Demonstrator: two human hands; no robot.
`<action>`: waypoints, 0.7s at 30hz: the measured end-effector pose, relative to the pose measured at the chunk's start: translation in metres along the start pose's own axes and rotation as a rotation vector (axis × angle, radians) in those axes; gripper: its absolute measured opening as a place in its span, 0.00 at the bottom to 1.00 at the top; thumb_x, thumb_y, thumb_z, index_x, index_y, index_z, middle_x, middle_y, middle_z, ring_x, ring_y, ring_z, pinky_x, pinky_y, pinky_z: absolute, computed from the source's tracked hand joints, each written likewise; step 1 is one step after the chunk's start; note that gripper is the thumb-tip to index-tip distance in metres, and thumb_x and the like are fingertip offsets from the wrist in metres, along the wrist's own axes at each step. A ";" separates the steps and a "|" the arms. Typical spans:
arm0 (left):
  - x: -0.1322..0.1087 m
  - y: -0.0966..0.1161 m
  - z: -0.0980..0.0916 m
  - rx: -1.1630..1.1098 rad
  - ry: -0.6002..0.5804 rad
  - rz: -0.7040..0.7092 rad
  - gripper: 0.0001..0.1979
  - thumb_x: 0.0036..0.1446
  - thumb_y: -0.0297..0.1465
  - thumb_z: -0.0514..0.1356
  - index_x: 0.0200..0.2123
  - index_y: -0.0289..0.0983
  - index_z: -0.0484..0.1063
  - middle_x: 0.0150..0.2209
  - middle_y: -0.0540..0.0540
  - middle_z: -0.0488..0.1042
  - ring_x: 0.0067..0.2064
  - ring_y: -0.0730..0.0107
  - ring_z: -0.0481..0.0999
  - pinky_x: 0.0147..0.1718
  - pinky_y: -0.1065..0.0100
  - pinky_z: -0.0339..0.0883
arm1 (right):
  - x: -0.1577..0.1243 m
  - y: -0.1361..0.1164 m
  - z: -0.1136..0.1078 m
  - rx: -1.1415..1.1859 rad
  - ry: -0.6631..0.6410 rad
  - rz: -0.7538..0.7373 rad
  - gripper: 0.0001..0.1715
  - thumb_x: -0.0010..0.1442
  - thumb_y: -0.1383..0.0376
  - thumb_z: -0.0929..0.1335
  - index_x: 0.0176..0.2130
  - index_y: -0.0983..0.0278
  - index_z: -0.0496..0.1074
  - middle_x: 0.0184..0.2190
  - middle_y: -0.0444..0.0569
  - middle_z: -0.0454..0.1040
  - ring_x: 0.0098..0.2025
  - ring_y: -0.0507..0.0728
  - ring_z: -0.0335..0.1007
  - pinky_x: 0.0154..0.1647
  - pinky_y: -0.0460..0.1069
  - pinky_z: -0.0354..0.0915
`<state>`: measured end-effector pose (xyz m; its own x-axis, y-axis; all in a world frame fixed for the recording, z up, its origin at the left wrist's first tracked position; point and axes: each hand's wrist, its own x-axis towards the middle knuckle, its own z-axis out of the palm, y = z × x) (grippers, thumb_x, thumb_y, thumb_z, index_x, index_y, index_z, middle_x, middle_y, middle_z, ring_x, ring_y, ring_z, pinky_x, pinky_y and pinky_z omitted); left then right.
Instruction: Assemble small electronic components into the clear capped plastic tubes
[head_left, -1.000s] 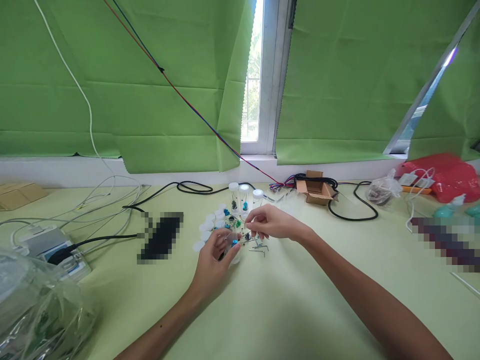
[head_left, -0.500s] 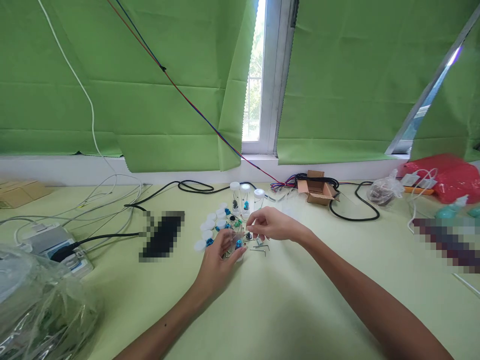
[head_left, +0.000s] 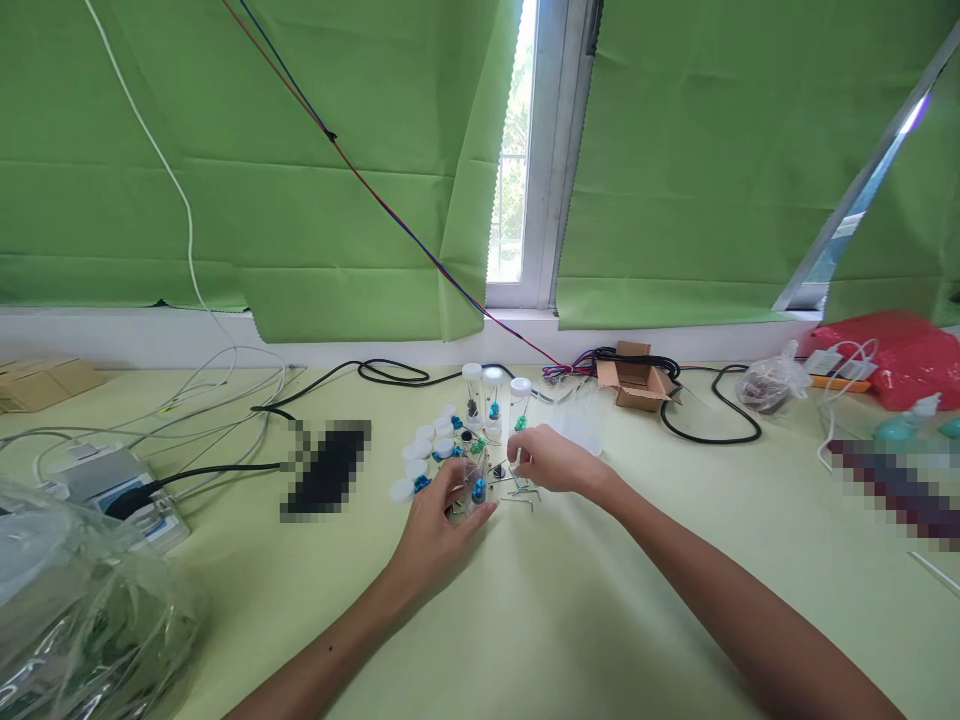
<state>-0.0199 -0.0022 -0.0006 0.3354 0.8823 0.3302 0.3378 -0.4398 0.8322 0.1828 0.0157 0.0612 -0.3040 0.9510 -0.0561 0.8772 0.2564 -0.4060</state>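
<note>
My left hand (head_left: 442,510) is wrapped round a clear plastic tube (head_left: 478,492) with a blue piece low inside it; the tube stands uncapped. To its right, my right hand (head_left: 555,458) is closed in a pinch just above the table; whatever its fingertips hold is too small to make out. Below them lie several L-shaped hex keys (head_left: 531,494) and a small black piece (head_left: 499,471). Left of the tube are scattered white caps (head_left: 401,490) and blue pieces (head_left: 421,484). Behind the hands stand capped tubes (head_left: 472,385) with a black, a blue and a green piece inside.
More clear tubes (head_left: 589,432) lie right of my right hand. A small open cardboard box (head_left: 636,385) and black cable (head_left: 750,430) are at the back. At left are a phone-like blurred dark object (head_left: 330,470), a power strip (head_left: 161,520) and a large plastic bag (head_left: 97,610).
My right hand has moved a little right and down, away from the tube's mouth. The left hand keeps its hold on the tube. The view has shifted slightly.
</note>
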 end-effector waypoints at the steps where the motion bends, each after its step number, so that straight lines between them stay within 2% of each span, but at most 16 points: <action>1: 0.000 0.000 0.000 0.006 0.001 0.002 0.16 0.55 0.36 0.63 0.45 0.41 0.66 0.46 0.46 0.75 0.49 0.63 0.76 0.53 0.58 0.69 | 0.000 0.000 0.003 -0.021 -0.005 0.005 0.05 0.57 0.72 0.69 0.35 0.66 0.75 0.35 0.53 0.77 0.35 0.56 0.71 0.28 0.46 0.58; 5: 0.000 -0.001 0.000 0.012 -0.010 0.014 0.14 0.56 0.35 0.62 0.45 0.41 0.66 0.46 0.45 0.74 0.50 0.62 0.75 0.53 0.57 0.69 | 0.003 0.001 0.017 -0.120 -0.028 0.040 0.02 0.57 0.71 0.68 0.33 0.66 0.74 0.37 0.57 0.76 0.40 0.60 0.72 0.27 0.47 0.55; 10: 0.000 0.000 0.000 0.029 0.002 0.004 0.14 0.56 0.35 0.62 0.45 0.41 0.66 0.46 0.45 0.74 0.50 0.62 0.75 0.53 0.57 0.69 | 0.003 0.000 0.029 -0.212 -0.065 0.089 0.07 0.59 0.69 0.66 0.38 0.67 0.73 0.41 0.60 0.76 0.41 0.62 0.74 0.29 0.48 0.58; 14: 0.000 -0.001 0.000 0.022 0.008 0.008 0.15 0.55 0.35 0.62 0.45 0.41 0.66 0.46 0.46 0.74 0.49 0.64 0.76 0.53 0.59 0.69 | 0.001 -0.002 0.031 -0.254 -0.085 0.103 0.10 0.61 0.70 0.64 0.41 0.68 0.73 0.42 0.62 0.75 0.42 0.64 0.75 0.30 0.48 0.60; 21: 0.001 -0.005 0.001 0.053 0.013 0.008 0.17 0.53 0.34 0.64 0.46 0.42 0.65 0.48 0.46 0.73 0.50 0.64 0.75 0.53 0.58 0.69 | 0.002 -0.003 0.031 -0.285 -0.127 0.110 0.11 0.61 0.74 0.63 0.41 0.69 0.73 0.40 0.63 0.76 0.40 0.63 0.76 0.29 0.48 0.61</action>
<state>-0.0206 0.0010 -0.0050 0.3274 0.8806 0.3426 0.3810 -0.4548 0.8050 0.1681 0.0112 0.0340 -0.2298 0.9512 -0.2058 0.9706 0.2084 -0.1206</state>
